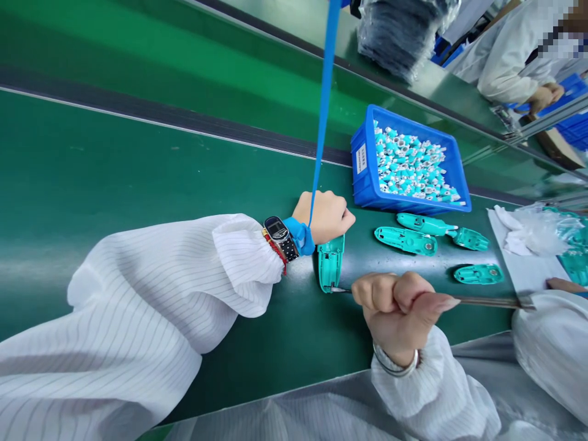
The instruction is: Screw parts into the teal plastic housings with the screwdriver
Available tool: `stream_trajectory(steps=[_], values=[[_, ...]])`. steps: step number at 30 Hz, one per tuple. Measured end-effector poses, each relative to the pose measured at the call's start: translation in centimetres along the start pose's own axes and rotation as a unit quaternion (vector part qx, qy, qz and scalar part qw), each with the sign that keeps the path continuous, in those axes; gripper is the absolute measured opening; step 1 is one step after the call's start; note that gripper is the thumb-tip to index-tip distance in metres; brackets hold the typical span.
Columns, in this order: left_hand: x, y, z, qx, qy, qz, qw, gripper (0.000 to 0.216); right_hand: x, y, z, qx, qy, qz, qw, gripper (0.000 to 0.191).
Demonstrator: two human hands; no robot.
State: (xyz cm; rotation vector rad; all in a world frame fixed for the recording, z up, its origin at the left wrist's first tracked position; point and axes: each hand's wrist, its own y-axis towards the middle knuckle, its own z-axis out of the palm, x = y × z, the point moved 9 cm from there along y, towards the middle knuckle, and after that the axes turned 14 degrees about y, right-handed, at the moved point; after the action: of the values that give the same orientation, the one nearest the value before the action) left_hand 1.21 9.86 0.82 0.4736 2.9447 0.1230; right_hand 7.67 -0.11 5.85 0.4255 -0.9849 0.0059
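Observation:
My left hand (324, 215) is closed over the far end of a teal plastic shell half (329, 269), holding it on the green bench; a watch and a blue wrist strap (301, 236) are on that wrist. My right hand (399, 312) is wrapped round a slim brush-like tool with a long metallic handle (489, 301). Its pale tip (339, 290) touches the near end of the shell. Beyond my right hand lie more teal shell halves (405, 241) (478, 274), one joined to a pointed piece (427, 225).
A blue bin (362, 190) full of small teal-and-white parts stands behind the shells. On the right are a plastic bag (535, 229) and a neighbour's sleeve (551, 331). Across the bench, a co-worker's hands (544, 98) are at work near plastic-wrapped dark goods (404, 33).

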Motion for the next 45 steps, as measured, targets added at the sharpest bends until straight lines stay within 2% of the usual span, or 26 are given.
stream_trajectory(steps=[7,11,17,22,24,25,26,27,28,29,30,32,34,36,38,41,45], values=[[0.0,0.0,-0.1,-0.014,0.001,0.001,1.0,0.041,-0.3,0.0,0.4,0.006,-0.004,0.004,1.0,0.048],[0.1,0.1,0.2,0.002,0.002,-0.008,1.0,0.041,-0.3,0.0,0.8,0.013,-0.004,-0.011,1.0,0.048],[0.1,0.3,0.4,0.006,-0.001,-0.012,1.0,0.041,-0.9,0.1,-0.2,-0.027,-0.005,-0.012,1.0,0.046],[0.1,0.2,0.4,0.013,0.001,-0.009,1.0,0.041,-1.6,0.7,0.6,0.028,-0.002,0.024,0.999,0.042],[0.2,0.2,0.4,0.027,0.006,-0.002,1.0,0.041,-1.0,2.0,-0.2,0.035,-0.06,0.038,0.997,0.041],[0.2,0.3,0.4,0.041,0.008,0.006,0.999,0.041,-0.2,3.0,-1.1,0.031,-0.135,0.034,0.99,0.041],[0.3,0.4,0.6,0.061,0.007,0.016,0.998,0.042,0.7,4.3,-2.2,0.026,-0.248,0.027,0.968,0.04],[0.5,0.5,0.8,0.085,0.001,0.027,0.996,0.043,1.7,5.9,-3.6,0.02,-0.374,0.013,0.927,0.039],[0.6,0.7,1.1,0.112,-0.013,0.04,0.993,0.044,2.4,7.5,-5.1,0.019,-0.514,0.018,0.858,0.035],[0.7,0.9,1.4,0.139,-0.039,0.057,0.988,0.044,2.7,9.2,-6.9,0.022,-0.63,0.04,0.775,0.033],[0.7,1.0,1.8,0.165,-0.081,0.075,0.98,0.044,2.9,10.9,-8.6,0.022,-0.664,0.056,0.746,0.028],[0.5,1.1,2.5,0.215,-0.2,0.108,0.95,0.044,2.5,13.7,-11.6,0.034,-0.694,0.087,0.713,0.023],[0.5,1.1,3.3,0.262,-0.327,0.108,0.902,0.047,0.9,15.7,-13.6,0.058,-0.703,0.122,0.699,0.019],[0.9,1.1,4.0,0.29,-0.413,0.083,0.859,0.046,-1.0,16.7,-14.6,0.077,-0.707,0.15,0.687,0.019],[1.3,1.0,4.3,0.295,-0.462,0.067,0.834,0.041,-2.4,17.1,-15.1,0.08,-0.707,0.165,0.683,0.023],[1.3,0.5,4.2,0.314,-0.542,0.055,0.778,0.04,-2.5,17.5,-15.1,0.06,-0.699,0.161,0.694,0.023],[-0.1,-0.8,2.5,0.324,-0.685,0.06,0.649,0.042,1.4,16.4,-13.3,0.0,-0.671,0.087,0.736,0.01]])
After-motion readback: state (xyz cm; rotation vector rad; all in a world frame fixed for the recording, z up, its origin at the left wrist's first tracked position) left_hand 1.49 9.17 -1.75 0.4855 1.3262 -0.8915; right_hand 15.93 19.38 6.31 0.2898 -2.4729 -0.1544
